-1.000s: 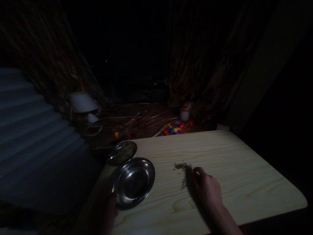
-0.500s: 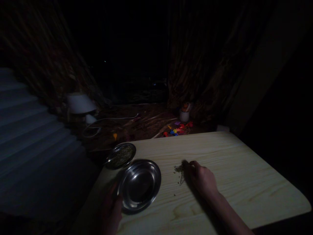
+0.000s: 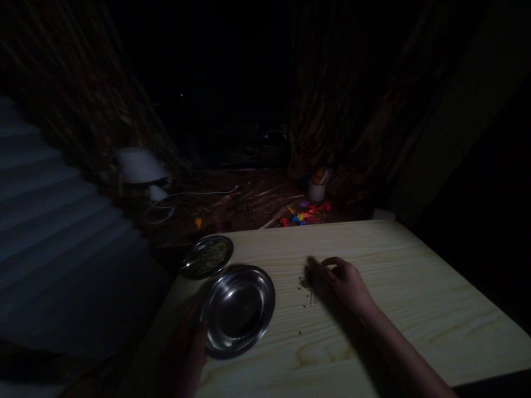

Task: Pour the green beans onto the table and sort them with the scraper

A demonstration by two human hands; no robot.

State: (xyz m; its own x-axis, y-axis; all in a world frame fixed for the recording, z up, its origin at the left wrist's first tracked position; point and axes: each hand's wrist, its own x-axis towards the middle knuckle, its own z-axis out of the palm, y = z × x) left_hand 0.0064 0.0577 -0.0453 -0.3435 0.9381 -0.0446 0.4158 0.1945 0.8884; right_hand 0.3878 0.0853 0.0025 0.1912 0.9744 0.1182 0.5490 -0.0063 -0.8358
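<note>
Right hand [image 3: 346,282] rests on the pale wooden desk [image 3: 415,309], fingers curled narrowly around what appears to be a thin blade or card [image 3: 311,287]; motion blur hides the exact grip. The tool's long axis runs roughly toward and away from the person, its lower tip touching the desk. Just left of the blade, touching or nearly touching it, lies a small heap of green crumbs [image 3: 302,283], with a few stray flecks nearer the person. The right hand is much the nearer to the heap.

Left of the heap, and apart from it, sits an empty steel dish [image 3: 238,309]. Left hand [image 3: 186,348] lies at the dish's near-left rim, fingers closed against the edge, though the dark makes the hold uncertain. Behind the empty dish, just beside it, a second steel dish [image 3: 207,256] holds a layer of green crumbs at the desk's far-left corner.

Beyond the desk's far edge: coloured toy pieces [image 3: 305,213], a white cup [image 3: 316,189], a white lamp [image 3: 139,166] with its cord.
</note>
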